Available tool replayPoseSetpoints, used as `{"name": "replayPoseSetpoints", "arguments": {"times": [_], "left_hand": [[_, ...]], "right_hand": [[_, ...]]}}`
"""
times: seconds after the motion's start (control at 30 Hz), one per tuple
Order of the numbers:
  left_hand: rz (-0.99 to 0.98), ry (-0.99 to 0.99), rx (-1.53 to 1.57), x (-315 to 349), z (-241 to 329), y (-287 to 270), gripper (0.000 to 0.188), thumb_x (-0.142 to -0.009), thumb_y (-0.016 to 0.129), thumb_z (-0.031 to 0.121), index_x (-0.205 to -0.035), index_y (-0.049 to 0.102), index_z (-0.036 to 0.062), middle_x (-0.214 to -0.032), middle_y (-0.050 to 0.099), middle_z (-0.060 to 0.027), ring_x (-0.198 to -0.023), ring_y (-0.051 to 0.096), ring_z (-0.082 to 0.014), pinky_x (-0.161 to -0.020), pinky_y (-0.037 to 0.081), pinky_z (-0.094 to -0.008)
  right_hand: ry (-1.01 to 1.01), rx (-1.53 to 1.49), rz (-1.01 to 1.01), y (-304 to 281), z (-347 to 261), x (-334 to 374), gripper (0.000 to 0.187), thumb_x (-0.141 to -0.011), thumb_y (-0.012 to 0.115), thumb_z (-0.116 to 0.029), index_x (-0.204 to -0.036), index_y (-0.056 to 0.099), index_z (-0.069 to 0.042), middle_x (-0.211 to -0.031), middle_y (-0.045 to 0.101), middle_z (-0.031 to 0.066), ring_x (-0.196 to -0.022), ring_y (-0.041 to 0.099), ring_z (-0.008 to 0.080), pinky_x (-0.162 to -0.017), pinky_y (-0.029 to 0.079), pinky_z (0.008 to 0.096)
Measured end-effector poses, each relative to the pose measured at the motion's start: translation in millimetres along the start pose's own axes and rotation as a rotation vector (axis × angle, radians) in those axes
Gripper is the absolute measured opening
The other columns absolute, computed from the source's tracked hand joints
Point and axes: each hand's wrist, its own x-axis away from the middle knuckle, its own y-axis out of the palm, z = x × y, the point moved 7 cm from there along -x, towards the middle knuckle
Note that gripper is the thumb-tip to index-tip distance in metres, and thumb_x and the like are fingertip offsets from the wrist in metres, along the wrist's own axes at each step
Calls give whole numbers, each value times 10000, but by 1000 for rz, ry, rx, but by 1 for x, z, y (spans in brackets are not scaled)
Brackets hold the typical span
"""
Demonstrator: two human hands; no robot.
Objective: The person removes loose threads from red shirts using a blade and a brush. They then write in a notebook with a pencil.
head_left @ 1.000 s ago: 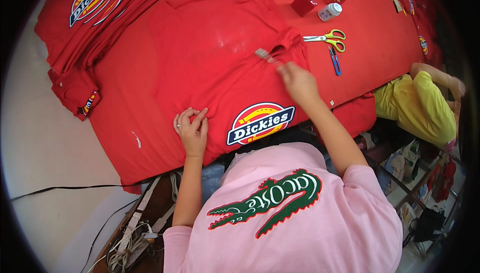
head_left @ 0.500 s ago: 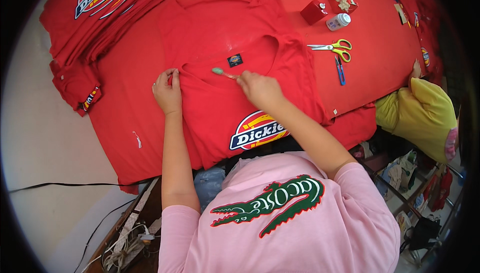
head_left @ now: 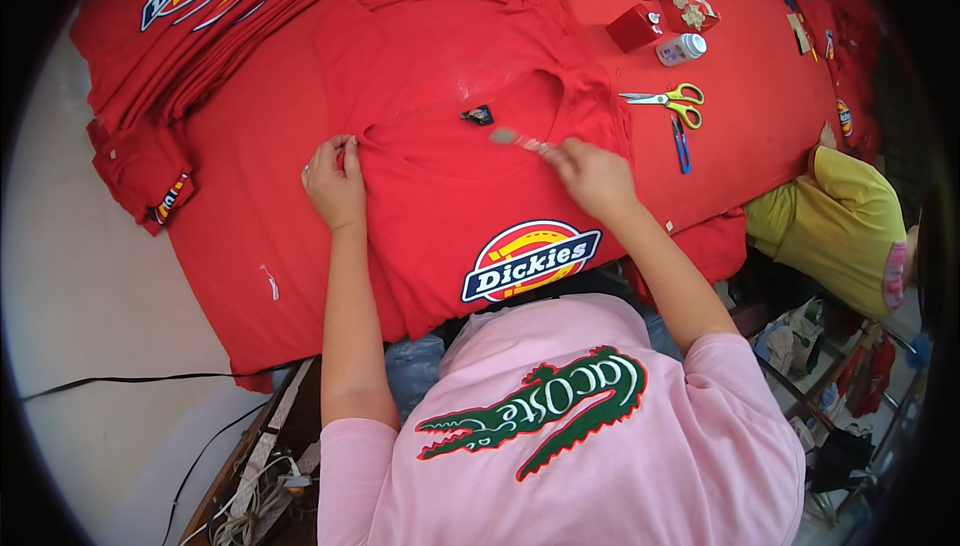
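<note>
Red cloth covers the worktable (head_left: 250,216), so red lies upon red and only folds and edges let us tell shirt from surface. At the far left we see a pile of red shirts (head_left: 190,71), laid one over another, perhaps to leave the near side free. Our left hand (head_left: 335,186) pinches the left edge of the neckline with thumb and fingertips, which seems to hold the fabric steady. From there the red shirt (head_left: 440,216) spreads rightward in front of us, its neck opening away from us and its round print (head_left: 531,261) near our waist. Inside that opening sits a dark neck label (head_left: 477,116). Just right of it we have a small brush (head_left: 522,142) (blurred, so we cannot tell whether its head touches the cloth). Our right hand (head_left: 595,181), well apart from the left, is closed around the handle, leaving the head out front. Farther right, a white bottle (head_left: 681,49), green-handled scissors (head_left: 685,94) and blue snips (head_left: 681,146) lie beside the shirt, probably to be within reach. At the table's right edge, we notice another person's yellow clothing (head_left: 840,226).
</note>
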Motion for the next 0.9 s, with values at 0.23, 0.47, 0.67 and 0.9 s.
{"name": "replayPoseSetpoints", "arguments": {"times": [0.23, 0.47, 0.67, 0.9], "left_hand": [[-25, 10, -5, -1, -1, 2, 161, -978, 731, 271, -969, 734, 110, -993, 775, -17, -930, 709, -208, -945, 460, -391], [-15, -5, -22, 1, -7, 2, 161, -978, 733, 269, -956, 735, 109, -1002, 774, -11, -937, 705, -191, -912, 458, -363], [6, 20, -18, 0, 2, -2, 149, -973, 738, 263, -951, 735, 116, -998, 774, -4, -925, 706, -184, -906, 462, -364], [-18, 0, -23, 0, -1, 1, 154, -975, 736, 265, -964, 733, 112, -994, 774, -5, -929, 705, -194, -929, 461, -371]], "right_hand": [[-69, -31, 164, 2, -22, -27, 416, -1041, 605, -466, -877, 639, -86, -738, 702, 162, -688, 706, 382, -604, 553, 508], [10, -63, 137, -5, -13, -35, 375, -1038, 624, -434, -896, 649, -87, -752, 694, 172, -674, 693, 386, -578, 527, 503], [31, -80, 86, -3, -6, -42, 399, -1034, 623, -456, -919, 649, -75, -752, 677, 200, -723, 683, 426, -620, 524, 533], [208, -176, 199, -14, 15, -50, 403, -1041, 622, -441, -932, 648, -54, -776, 667, 229, -743, 679, 443, -630, 501, 543]]}}
